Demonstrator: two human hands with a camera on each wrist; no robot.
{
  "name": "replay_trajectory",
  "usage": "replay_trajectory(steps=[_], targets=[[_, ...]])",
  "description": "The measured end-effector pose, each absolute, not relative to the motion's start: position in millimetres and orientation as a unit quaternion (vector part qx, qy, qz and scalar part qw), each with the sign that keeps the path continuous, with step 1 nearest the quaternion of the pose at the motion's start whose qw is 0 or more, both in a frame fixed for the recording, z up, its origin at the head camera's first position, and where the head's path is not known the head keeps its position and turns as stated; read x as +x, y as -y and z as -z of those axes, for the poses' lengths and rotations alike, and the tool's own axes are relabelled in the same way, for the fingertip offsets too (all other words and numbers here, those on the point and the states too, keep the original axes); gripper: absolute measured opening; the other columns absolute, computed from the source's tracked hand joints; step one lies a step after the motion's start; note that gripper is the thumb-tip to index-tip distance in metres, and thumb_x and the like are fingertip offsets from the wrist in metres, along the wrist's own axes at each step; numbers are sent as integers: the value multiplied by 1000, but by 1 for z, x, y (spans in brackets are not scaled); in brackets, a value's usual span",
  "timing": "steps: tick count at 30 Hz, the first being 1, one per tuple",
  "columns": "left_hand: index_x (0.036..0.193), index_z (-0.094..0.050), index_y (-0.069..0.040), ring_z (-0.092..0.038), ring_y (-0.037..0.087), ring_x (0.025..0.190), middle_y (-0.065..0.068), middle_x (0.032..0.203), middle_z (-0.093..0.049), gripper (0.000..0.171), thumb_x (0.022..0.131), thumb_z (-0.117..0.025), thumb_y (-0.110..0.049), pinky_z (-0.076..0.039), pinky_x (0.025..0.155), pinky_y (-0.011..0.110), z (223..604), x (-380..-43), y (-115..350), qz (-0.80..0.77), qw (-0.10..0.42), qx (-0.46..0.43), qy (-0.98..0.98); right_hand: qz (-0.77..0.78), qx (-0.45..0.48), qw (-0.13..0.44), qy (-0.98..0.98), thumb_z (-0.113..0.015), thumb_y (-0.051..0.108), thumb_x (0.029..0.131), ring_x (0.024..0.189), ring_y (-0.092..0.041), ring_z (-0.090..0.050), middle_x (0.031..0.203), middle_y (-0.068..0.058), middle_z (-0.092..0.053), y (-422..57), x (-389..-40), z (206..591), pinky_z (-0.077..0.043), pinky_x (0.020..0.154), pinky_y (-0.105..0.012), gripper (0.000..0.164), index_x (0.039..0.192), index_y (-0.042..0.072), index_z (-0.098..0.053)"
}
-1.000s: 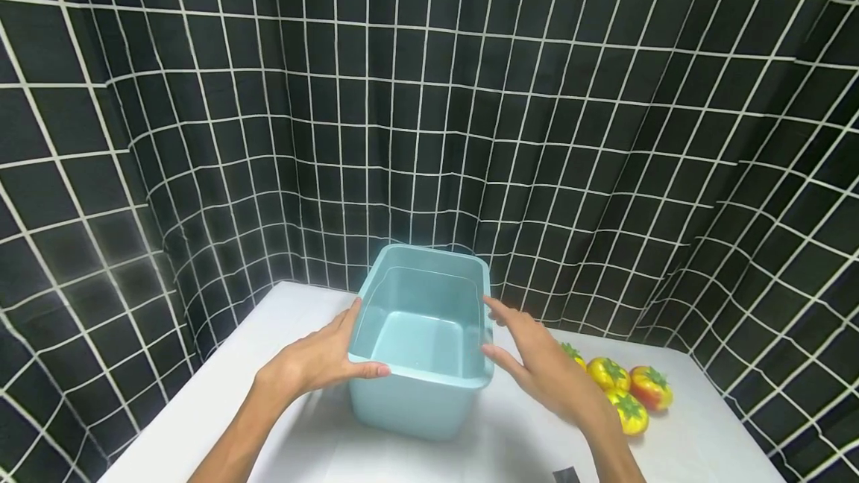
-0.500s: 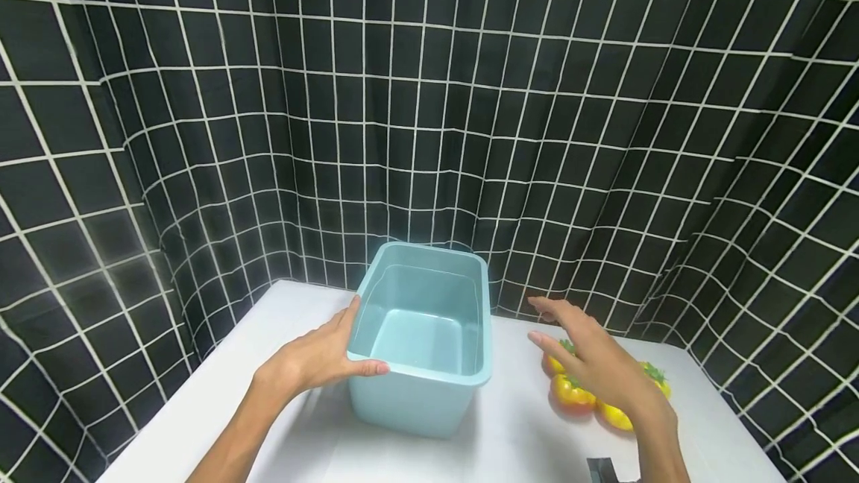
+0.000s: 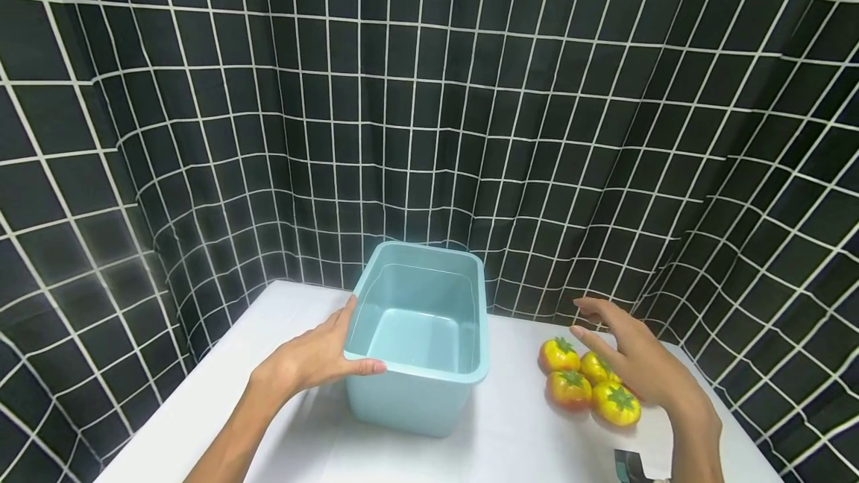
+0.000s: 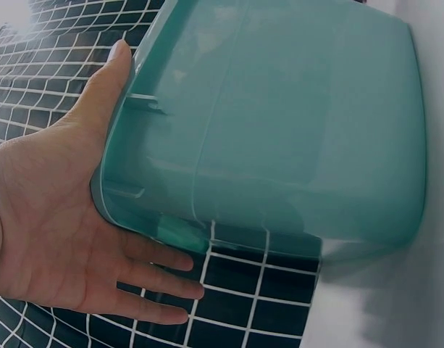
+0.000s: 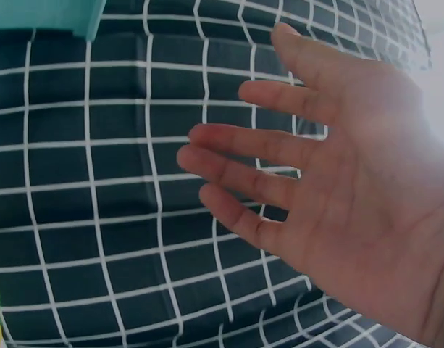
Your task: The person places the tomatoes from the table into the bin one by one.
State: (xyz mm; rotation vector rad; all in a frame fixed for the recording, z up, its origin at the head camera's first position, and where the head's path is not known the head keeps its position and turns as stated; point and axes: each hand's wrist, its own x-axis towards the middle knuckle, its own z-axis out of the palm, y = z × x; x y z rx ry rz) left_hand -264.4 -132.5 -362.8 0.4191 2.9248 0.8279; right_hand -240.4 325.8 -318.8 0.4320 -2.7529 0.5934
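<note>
A light blue plastic bin stands upright on the white table, with nothing inside it. My left hand is at its near left corner, thumb along the front rim and fingers by the left side. In the left wrist view, the fingers of that left hand are straight and spread beside the bin wall. Off to the right, my right hand hovers near several yellow-and-red fruits with green leafy tops. The right wrist view shows this right hand with fingers spread and nothing held; it partly hides the fruit group.
A white table carries everything. Black cloth with a white grid encloses the back and both sides. A small dark, flat piece lies at the front edge near the right wrist.
My right hand has left the bin's right side and moved right, over towards the fruits. More of the fruit group now shows. The left hand has stayed at the bin.
</note>
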Motion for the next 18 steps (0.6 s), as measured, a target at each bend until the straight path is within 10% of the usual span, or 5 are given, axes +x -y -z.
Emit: replay_trajectory(steps=[18], targets=[[169,-1,-9,-32,42,158,18,174,-22,136,78,-67,-85,-38,119,65,362,-262,132,-260,36,134,-956,-185,48,2,982,-66,46,101,108,-48,-66,130,-38,-60,-381,-260,336,-61,82,-60,72,147,-6,-44]])
